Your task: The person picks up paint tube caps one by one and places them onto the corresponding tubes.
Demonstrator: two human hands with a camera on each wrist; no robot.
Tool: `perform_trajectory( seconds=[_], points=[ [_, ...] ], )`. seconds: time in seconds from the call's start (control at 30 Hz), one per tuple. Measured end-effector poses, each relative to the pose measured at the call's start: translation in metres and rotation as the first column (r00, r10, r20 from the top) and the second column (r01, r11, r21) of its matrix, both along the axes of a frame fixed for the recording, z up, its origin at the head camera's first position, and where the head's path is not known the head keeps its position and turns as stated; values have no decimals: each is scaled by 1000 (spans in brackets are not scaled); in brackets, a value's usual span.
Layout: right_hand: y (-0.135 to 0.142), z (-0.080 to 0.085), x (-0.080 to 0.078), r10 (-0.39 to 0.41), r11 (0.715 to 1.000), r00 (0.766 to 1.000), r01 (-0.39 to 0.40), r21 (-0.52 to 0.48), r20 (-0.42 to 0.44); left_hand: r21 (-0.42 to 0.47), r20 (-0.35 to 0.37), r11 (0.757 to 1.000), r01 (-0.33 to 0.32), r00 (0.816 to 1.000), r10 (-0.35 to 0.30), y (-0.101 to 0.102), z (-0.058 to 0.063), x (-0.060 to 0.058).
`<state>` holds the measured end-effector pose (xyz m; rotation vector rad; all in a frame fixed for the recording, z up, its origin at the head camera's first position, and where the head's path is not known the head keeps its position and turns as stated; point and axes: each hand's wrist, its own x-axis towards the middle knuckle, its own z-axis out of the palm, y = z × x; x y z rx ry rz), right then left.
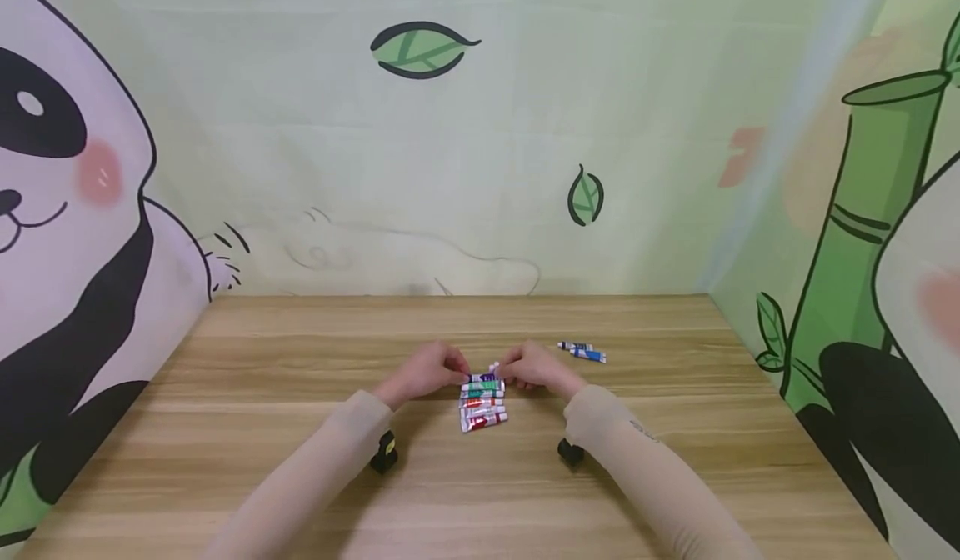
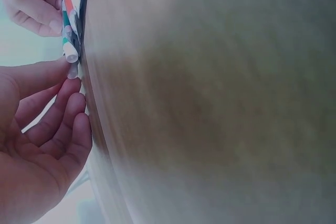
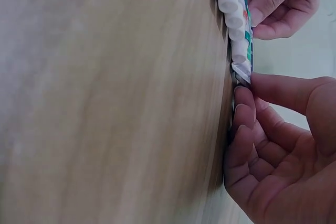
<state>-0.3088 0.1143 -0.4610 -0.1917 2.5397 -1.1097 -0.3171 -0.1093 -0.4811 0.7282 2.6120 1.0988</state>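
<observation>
Several small paint tubes lie side by side in a column on the wooden table, a red tube (image 1: 485,422) nearest me and a green tube (image 1: 482,386) farther off. At the far end of the column is a purple-blue tube (image 1: 482,378). My left hand (image 1: 429,372) pinches its left end, where a whitish cap (image 2: 73,72) shows at the thumb and fingertips. Opposite it, my right hand (image 1: 536,366) pinches the flat, crimped end (image 3: 242,73) of a tube. Small white bits (image 1: 493,367) show beside the right fingertips; the fingers partly hide them.
Two more tubes, one dark blue (image 1: 574,346) and one bright blue (image 1: 589,356), lie to the right beyond my right hand. The table (image 1: 300,335) ends at a printed cloth backdrop (image 1: 480,152). Black wrist devices (image 1: 384,453) hang under both sleeves.
</observation>
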Motion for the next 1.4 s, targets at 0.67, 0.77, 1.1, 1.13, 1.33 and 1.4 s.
perform_trajectory(
  seconds=[0.67,0.77,1.1,1.13,1.33,1.4],
  points=[
    [3,3,11,46,998,999,-45,35,-19,-13,12,997,77,997,-77,-2,9,10],
    [4,3,12,60,998,998,-60,15,-19,-7,27,996,92,995,-92,-2,10,12],
    [5,-1,12,75,997,997,-75,6,-17,1,48,995,98,994,-98,-3,10,14],
    [5,-1,12,74,997,997,-74,8,-19,1,47,995,97,994,-97,-3,10,14],
    [7,-2,13,68,998,997,-69,-10,-28,5,31,996,94,995,-94,-2,9,13],
    [8,-2,13,63,997,998,-64,-30,-23,6,31,996,93,995,-93,-2,10,12]
  ],
)
